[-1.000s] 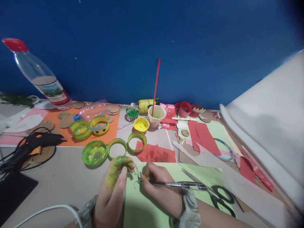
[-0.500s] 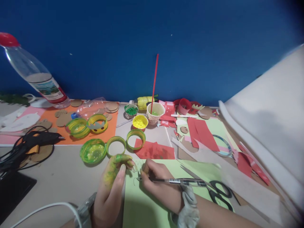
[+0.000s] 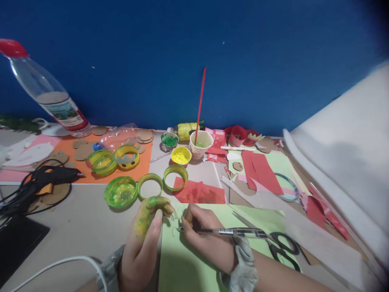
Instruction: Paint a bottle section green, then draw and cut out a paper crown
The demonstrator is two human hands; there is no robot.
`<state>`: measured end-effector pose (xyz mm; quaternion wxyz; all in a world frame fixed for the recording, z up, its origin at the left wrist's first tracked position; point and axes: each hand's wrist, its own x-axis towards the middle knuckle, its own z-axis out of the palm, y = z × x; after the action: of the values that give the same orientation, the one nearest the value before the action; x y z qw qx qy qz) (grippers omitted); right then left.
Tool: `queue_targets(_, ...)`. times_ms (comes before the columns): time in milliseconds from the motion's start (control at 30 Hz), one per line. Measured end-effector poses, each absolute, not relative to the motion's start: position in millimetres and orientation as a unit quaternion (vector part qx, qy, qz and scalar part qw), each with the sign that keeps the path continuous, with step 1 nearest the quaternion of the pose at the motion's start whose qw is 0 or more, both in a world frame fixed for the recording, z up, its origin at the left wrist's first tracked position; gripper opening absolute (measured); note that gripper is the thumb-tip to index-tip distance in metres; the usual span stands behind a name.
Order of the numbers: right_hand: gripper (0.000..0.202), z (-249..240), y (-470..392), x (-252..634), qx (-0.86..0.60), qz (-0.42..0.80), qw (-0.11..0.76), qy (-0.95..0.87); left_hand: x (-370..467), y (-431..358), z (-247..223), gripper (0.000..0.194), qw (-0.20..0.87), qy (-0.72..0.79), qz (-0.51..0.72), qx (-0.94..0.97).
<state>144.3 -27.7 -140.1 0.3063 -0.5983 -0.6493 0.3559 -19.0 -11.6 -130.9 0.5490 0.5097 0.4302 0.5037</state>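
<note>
Landmark: a pale green sheet of paper (image 3: 194, 267) lies flat on the grey table (image 3: 75, 227), nearest the viewer; every place below is given from it.
Right hand: the right hand (image 3: 204, 239) rests on the green sheet near its far left corner, fingers closed around a slim clear-barrelled pen (image 3: 231, 232). The pen lies almost level, its tip pointing left and touching the sheet beside faint pen lines.
Left hand: the left hand (image 3: 145, 239), smeared with green and yellow paint, sits at the sheet's left edge. Its fingertips are curled together and press down on the sheet's far left corner, just beside the pen tip. It holds nothing that can be seen.
Hands together: the two hands are close, almost touching at the fingertips.
Scissors: black-handled scissors (image 3: 281, 247) lie on the right part of the sheet, behind the right wrist.
Just beyond the sheet: a red paper scrap (image 3: 200, 192) touches its far edge; left of that sit two green-painted plastic rings (image 3: 162, 182) and a shallow green plastic lid (image 3: 120, 192).
Further beyond: a small cup of yellow paint (image 3: 180, 155), a small cup of green beads (image 3: 169, 141), and a paper cup (image 3: 199, 144) holding an upright red stick (image 3: 200, 101).
Far left of the sheet: a black glue gun (image 3: 56, 175) with tangled cord, and a clear plastic bottle with a red cap (image 3: 45, 93) leaning against the blue wall (image 3: 194, 48).
Right of the sheet: red paper strips (image 3: 261, 168) and a large white sheet (image 3: 343, 162).
</note>
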Motion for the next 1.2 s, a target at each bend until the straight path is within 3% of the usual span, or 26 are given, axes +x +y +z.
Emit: queue_targets(1200,0.023,-141.1,-28.3,145.9,-0.577,0.378,0.289,-0.664,-18.1,-12.5,-133.3,0.020,0.549,0.426,0.492,0.525)
